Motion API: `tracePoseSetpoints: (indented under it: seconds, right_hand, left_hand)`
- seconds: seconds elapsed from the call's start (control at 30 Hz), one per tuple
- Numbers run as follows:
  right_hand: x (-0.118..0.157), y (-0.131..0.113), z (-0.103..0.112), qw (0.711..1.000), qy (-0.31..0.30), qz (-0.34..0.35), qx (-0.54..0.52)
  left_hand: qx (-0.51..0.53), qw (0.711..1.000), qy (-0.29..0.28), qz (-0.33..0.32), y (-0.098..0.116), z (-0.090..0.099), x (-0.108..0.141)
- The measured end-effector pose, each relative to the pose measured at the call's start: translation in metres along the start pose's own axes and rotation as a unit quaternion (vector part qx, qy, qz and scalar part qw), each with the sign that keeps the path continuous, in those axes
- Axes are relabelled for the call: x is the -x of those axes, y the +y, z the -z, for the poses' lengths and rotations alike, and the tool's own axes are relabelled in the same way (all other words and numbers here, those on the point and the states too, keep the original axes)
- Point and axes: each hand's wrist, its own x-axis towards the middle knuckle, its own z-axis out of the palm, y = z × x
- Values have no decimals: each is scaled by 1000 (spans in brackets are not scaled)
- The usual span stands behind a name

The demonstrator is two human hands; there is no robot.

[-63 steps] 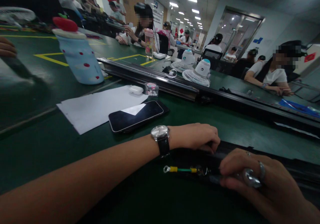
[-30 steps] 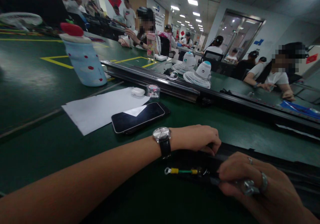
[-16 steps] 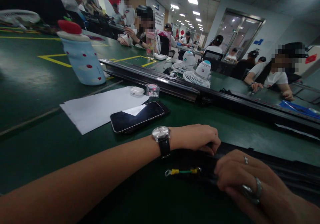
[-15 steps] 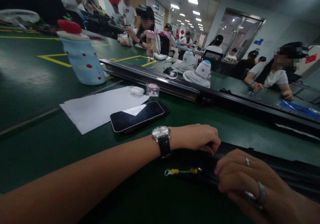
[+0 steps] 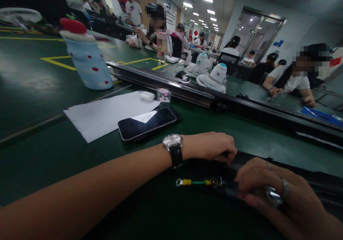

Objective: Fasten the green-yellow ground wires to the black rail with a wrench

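Observation:
My left hand, with a watch on its wrist, rests with curled fingers at the edge of a long black part; whatever it grips is hidden. My right hand is wrapped round a shiny metal tool over the same black part. Left of the tool, a short green wire with yellow sleeves lies level; its ring terminal points left, and its other end meets a small metal fastener on the part.
A phone, white paper, a white case and a small clear box lie beyond my left forearm. Behind are a blue bottle, long dark rails and white fans. Several people sit across the tables.
My right hand has shifted slightly right and turned, showing more of the metal tool and the fastener at the wire's right end. My left hand is practically unmoved.

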Motion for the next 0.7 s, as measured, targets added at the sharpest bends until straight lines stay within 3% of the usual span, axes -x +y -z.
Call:
tracePoseSetpoints:
  seconds: [0.23,0.47,0.7]
  right_hand:
    - [2,2,-3,1000,-5,6,-20]
    - [10,9,-6,998,-52,-4,-46]
    - [9,7,-1,998,-48,-14,-44]
  left_hand:
    - [-3,1000,0,1,-1,0,0]
    - [-2,1000,0,-2,0,0,0]
    - [-1,1000,6,-4,-2,-2,0]
